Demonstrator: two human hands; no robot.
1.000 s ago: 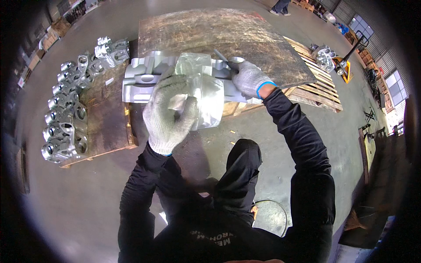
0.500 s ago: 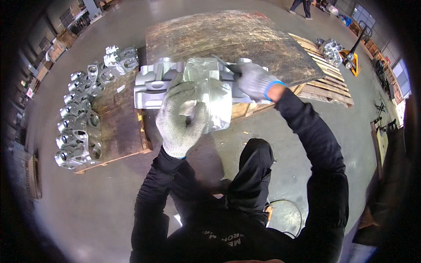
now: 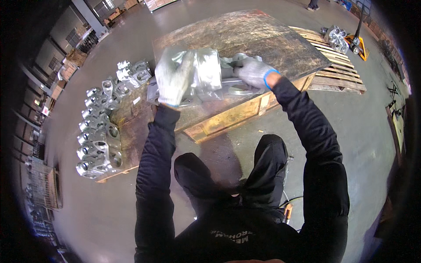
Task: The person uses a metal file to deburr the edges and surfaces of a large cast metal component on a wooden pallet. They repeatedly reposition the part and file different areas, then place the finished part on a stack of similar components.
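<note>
A silvery metal casting (image 3: 241,90) with round openings lies across the near edge of the dark wooden table top (image 3: 280,48). Clear plastic film (image 3: 208,72) is wrapped over its middle and shines in the light. At the casting's left part is my left hand (image 3: 172,79) in a grey knit glove, smeared by motion, with film bunched between thumb and fingers. On the right part rests my right hand (image 3: 253,72), gloved with a blue cuff, its fingers curled in against the metal. Whatever lies inside those fingers is hidden.
Several similar castings (image 3: 98,144) line the left edge of a lower wooden board (image 3: 131,149). Beyond the table at right are a slatted pallet (image 3: 337,74), more metal parts (image 3: 337,40) and a yellow pallet jack (image 3: 360,46). A person's legs (image 3: 313,5) show at the far edge.
My left hand has moved up and slightly left along the film. The casting appears tilted differently, showing more openings. The slim grey tool at my right fingers no longer shows. The view has shifted.
</note>
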